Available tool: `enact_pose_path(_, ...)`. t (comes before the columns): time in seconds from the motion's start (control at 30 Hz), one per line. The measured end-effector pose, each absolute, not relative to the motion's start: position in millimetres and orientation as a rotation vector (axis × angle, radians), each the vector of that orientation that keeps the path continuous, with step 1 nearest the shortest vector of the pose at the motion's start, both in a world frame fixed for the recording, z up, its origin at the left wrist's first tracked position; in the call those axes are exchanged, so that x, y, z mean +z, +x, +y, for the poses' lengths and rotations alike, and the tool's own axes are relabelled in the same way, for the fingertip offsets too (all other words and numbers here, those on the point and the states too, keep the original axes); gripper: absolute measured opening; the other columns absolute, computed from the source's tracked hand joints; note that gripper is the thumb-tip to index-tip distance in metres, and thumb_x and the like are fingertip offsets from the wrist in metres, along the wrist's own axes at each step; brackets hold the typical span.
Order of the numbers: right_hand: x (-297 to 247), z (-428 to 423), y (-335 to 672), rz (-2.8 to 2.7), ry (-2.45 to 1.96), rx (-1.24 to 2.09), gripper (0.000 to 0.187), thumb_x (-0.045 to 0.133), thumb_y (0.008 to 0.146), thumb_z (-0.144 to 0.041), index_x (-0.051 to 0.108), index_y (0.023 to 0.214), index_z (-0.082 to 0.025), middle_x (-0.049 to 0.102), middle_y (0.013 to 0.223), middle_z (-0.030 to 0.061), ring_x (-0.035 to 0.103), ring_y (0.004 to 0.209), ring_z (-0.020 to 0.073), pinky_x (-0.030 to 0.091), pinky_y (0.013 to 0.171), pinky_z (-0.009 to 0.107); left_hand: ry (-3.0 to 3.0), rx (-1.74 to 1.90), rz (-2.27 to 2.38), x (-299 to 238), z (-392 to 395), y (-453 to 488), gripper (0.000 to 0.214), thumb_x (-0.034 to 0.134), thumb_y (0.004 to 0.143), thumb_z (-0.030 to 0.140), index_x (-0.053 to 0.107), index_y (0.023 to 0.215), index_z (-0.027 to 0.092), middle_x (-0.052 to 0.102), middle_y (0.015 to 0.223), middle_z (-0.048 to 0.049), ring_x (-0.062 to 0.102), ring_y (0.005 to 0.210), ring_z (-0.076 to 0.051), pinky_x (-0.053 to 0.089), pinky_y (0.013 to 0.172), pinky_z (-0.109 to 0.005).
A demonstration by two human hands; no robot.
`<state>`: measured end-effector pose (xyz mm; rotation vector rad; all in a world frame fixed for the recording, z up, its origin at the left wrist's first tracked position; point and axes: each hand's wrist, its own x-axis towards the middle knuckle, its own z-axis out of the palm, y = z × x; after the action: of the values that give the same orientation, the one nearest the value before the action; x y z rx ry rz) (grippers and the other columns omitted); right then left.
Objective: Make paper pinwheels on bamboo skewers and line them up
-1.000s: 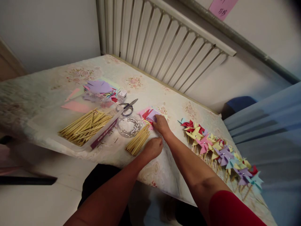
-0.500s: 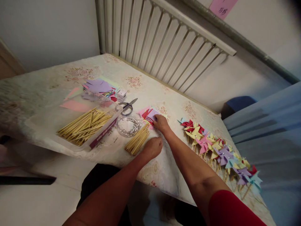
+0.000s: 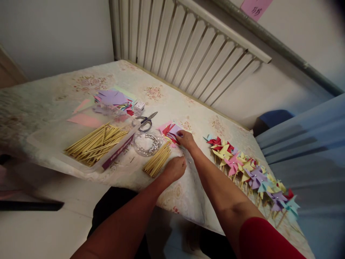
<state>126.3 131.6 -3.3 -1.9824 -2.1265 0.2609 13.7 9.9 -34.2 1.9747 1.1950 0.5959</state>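
Note:
My right hand (image 3: 185,140) reaches over a small stack of cut coloured paper squares (image 3: 170,130) and its fingertips pinch the top purple sheet. My left hand (image 3: 175,168) rests curled on the flowered tablecloth (image 3: 81,82) just beside a loose bundle of wooden sticks (image 3: 157,160); what its fingers hold, if anything, is hidden. A round clear dish of shiny pins (image 3: 147,142) sits left of the paper stack.
A clear tray of wooden sticks (image 3: 94,144) lies at the left, scissors (image 3: 146,120) and more cut paper (image 3: 114,99) behind it. A row of finished paper pinwheels (image 3: 250,172) runs along the right edge. A radiator (image 3: 188,46) stands behind the table.
My right hand's fingers have curled in and pinched the top sheet of the stack. My left hand has stayed put.

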Motion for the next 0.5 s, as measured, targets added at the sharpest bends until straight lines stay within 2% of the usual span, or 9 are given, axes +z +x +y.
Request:
enact_pose_path(0.27,-3.8,133.3,133.4,-2.121,-1.947,0.341,0.031,0.057,0.086,-0.016,0.072,0.113,-0.020,0.074,0.114,0.0049,0.067,0.107,0.0167,0.047,0.097,0.026,1.976,0.580,1.202,-34.6,9.6,13.5,0.017,0.046,0.087,0.018,0.063,0.084,0.017,0.070,0.090,-0.0081,0.061,0.086,-0.019,0.043,0.079,-0.031)
enact_pose_path(0.4,-3.1,131.3,130.4,-2.175,-1.943,0.224,0.036,0.050,0.084,-0.008,0.072,0.111,-0.020,0.075,0.112,0.0053,0.067,0.105,0.0174,0.046,0.093,0.025,1.980,0.591,1.203,-35.9,9.9,14.1,0.017,0.046,0.087,0.017,0.063,0.083,0.017,0.070,0.089,-0.0079,0.061,0.085,-0.019,0.043,0.078,-0.031)
enact_pose_path(0.5,-3.8,131.6,126.7,-2.191,-1.995,0.114,0.032,0.049,0.086,-0.009,0.074,0.103,-0.019,0.075,0.108,0.0078,0.067,0.101,0.0192,0.044,0.089,0.025,1.988,0.591,1.206,-36.6,9.7,14.4,0.019,0.044,0.088,0.017,0.062,0.083,0.017,0.070,0.087,-0.0078,0.060,0.083,-0.019,0.043,0.077,-0.031)
